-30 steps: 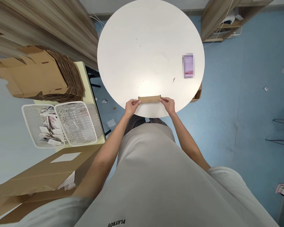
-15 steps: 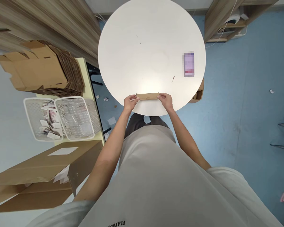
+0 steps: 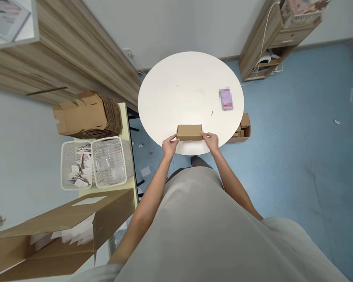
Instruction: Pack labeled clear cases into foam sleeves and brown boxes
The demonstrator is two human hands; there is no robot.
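A small brown cardboard box [image 3: 190, 132], its lid closed, is over the near part of the round white table [image 3: 170, 98]. My left hand [image 3: 170, 146] grips its left end near the front corner, thumb and fingers pinched on the cardboard. At the opposite end, my right hand [image 3: 211, 141] holds the right front corner the same way. Whether the box rests on the tabletop or is slightly lifted, I cannot tell. Further right on the table lies a blurred purple item [image 3: 226, 99].
On a side table [image 3: 124, 117] at the left are stacked flat cardboard boxes [image 3: 82, 115], a white basket of cards [image 3: 65, 168] and a basket of clear plastic cases [image 3: 110, 162]. A large open carton [image 3: 114, 209] stands nearer. Below the table's right edge is a carton of small boxes [image 3: 245, 137].
The box has tipped so its broad top face now shows, where only a narrow side showed before. Both hands still hold its ends. My view has tilted up toward the wall.
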